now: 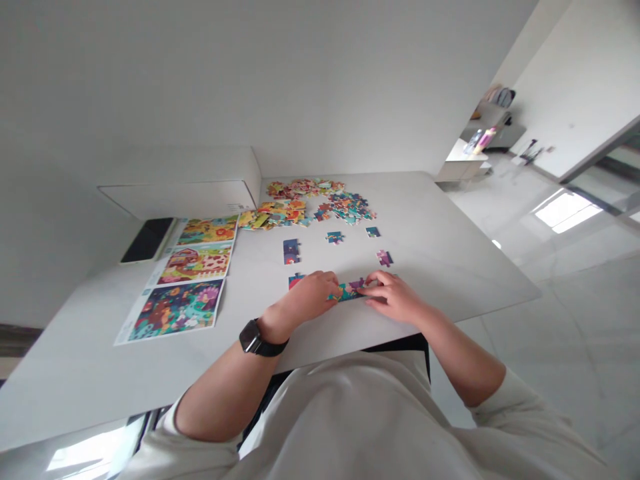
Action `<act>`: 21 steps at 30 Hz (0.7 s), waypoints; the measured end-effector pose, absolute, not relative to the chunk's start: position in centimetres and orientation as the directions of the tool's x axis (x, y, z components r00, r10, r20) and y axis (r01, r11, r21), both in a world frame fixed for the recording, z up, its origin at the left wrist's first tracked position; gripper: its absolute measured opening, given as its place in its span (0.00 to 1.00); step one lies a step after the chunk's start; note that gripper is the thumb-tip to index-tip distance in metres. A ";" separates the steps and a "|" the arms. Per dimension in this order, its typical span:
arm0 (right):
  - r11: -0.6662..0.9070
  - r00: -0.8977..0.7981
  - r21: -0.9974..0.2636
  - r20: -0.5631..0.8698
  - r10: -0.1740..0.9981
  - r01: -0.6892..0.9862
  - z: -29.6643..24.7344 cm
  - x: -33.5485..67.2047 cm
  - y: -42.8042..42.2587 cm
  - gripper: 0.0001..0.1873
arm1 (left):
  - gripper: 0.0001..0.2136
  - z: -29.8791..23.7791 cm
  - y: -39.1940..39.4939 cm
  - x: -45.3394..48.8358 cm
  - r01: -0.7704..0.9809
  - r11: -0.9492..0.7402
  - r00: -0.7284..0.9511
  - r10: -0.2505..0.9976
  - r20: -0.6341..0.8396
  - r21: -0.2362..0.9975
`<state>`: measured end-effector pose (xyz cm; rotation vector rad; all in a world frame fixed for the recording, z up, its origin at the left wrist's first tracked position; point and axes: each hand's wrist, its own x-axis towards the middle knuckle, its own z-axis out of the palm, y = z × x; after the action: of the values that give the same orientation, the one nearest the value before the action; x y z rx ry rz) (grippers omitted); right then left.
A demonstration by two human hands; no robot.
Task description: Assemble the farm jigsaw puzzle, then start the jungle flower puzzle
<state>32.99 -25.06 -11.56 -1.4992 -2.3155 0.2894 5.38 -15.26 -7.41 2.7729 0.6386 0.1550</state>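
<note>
A short strip of joined jigsaw puzzle pieces (347,291), green and purple, lies flat near the table's front edge. My left hand (314,293), with a black watch on the wrist, has its curled fingers closed on the strip's left end. At the other end, my right hand (393,295) pinches the strip between thumb and fingers. Part of a red and blue puzzle piece (295,281) shows from behind my left hand. Beyond the hands lie a dark blue joined section (291,251), a teal section (335,237), a small teal piece (373,232) and a purple piece (385,258).
Heaps of loose puzzle pieces, one yellow (280,213), one teal (350,207) and one pink (305,187), lie at the back. To the left are a printed picture sheet (223,293), a phone (149,240) and a white box (175,197). A wall borders the table's far side.
</note>
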 end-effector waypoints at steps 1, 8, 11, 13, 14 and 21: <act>0.411 -0.365 -0.359 0.192 0.911 0.838 -11.6 32.9 -25.0 0.18 | 0.08 -7.4 -15.4 5.4 0.417 -0.859 0.893 0.448 0.041 0.297; 0.403 -0.359 -0.336 0.188 0.914 0.851 -11.7 32.7 -25.0 0.22 | 0.08 -7.1 -15.4 5.1 0.435 -0.845 0.877 0.476 0.067 0.312; 0.401 -0.355 -0.336 0.192 0.915 0.852 -11.7 32.7 -25.2 0.22 | 0.11 -7.1 -14.6 3.9 0.507 -0.810 0.831 0.550 0.079 0.296; 0.401 -0.353 -0.340 0.196 0.915 0.850 -11.7 32.7 -25.2 0.22 | 0.16 -7.2 -14.0 3.0 0.572 -0.772 0.795 0.605 0.043 0.276; 0.401 -0.353 -0.344 0.196 0.915 0.849 -11.7 32.7 -25.2 0.22 | 0.19 -7.3 -13.7 2.6 0.595 -0.759 0.784 0.620 0.017 0.264; 0.404 -0.379 -0.404 0.145 0.914 0.820 -10.7 32.9 -24.8 0.21 | 0.23 -7.7 -13.5 2.0 0.600 -0.761 0.789 0.614 -0.024 0.245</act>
<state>32.87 -24.77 -10.70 -1.4993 -2.3219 0.3789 1.96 -13.55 -7.73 2.7396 0.9456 0.0849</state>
